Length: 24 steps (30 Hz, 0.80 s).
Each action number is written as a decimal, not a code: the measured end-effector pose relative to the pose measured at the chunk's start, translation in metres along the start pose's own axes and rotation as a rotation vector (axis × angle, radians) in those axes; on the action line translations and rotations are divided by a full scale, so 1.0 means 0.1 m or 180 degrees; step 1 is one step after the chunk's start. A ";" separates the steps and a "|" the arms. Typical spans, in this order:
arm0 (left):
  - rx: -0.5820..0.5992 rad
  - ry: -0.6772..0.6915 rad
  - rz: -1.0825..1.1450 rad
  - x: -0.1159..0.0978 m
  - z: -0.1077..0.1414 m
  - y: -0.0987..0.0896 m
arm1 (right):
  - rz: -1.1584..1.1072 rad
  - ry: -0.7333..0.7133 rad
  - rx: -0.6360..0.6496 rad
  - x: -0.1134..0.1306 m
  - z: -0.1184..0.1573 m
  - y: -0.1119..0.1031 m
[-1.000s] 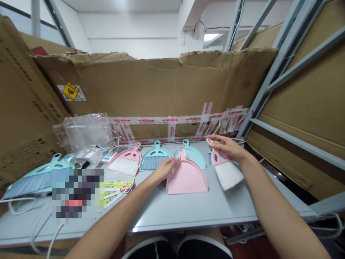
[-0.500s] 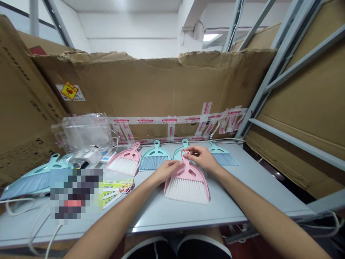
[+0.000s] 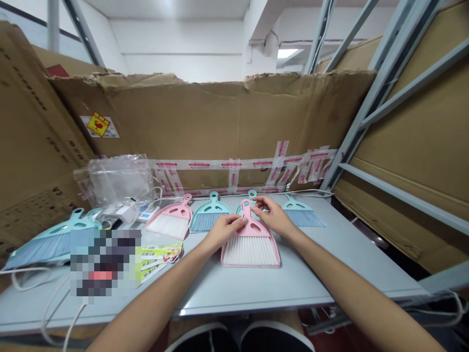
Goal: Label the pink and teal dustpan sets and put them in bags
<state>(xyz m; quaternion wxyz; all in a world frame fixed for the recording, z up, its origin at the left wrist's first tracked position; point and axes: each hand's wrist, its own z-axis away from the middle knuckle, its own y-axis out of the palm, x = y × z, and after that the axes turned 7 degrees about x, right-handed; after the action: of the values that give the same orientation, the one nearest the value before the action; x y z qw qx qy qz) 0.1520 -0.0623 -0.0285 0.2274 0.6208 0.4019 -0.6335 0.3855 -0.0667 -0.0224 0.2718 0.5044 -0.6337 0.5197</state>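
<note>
A pink dustpan with a white-bristled brush (image 3: 251, 248) lies on the grey table in front of me, handle pointing away. My left hand (image 3: 227, 230) grips its left side near the base of the handle. Just right of the handle, my right hand (image 3: 271, 213) has its fingers apart and curved, with nothing visible in them. A teal dustpan (image 3: 252, 195) behind is partly hidden by the pink one and my right hand. Further back stand another pink set (image 3: 171, 218), a teal set (image 3: 210, 215) and a teal set with blue bristles (image 3: 301, 215) at right.
Yellow-green labels (image 3: 157, 256) are fanned out left of centre. Another teal set (image 3: 54, 239) lies far left, near white cables and a blurred patch. Plastic bags (image 3: 120, 181) rest at back left. A cardboard wall (image 3: 205, 122) closes the rear; metal shelf bars stand right.
The pink dustpan and brush have turned straighter and shifted slightly left. My right hand has let go of the handle loop and its fingers have opened.
</note>
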 end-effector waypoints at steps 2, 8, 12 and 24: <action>-0.0115 0.0071 0.0064 -0.03 0.00 -0.02 | -0.0268 0.0074 0.0380 0.00 0.00 0.00; -0.0131 0.0203 -0.0065 -0.07 0.02 -0.02 | -0.0835 0.0226 0.0594 0.09 0.05 0.08; -0.0076 0.0285 -0.0200 -0.07 0.05 0.00 | -0.0960 0.0277 0.0333 0.16 0.08 0.14; -0.0189 0.0254 -0.0417 -0.04 0.04 0.05 | -0.0901 0.0322 0.0274 0.14 0.04 0.21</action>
<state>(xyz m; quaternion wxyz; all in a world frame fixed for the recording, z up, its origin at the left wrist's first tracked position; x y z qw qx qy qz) 0.1537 -0.0692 -0.0265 0.1875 0.6109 0.4690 -0.6096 0.3620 -0.0766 -0.0201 0.3520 0.5731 -0.5189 0.5276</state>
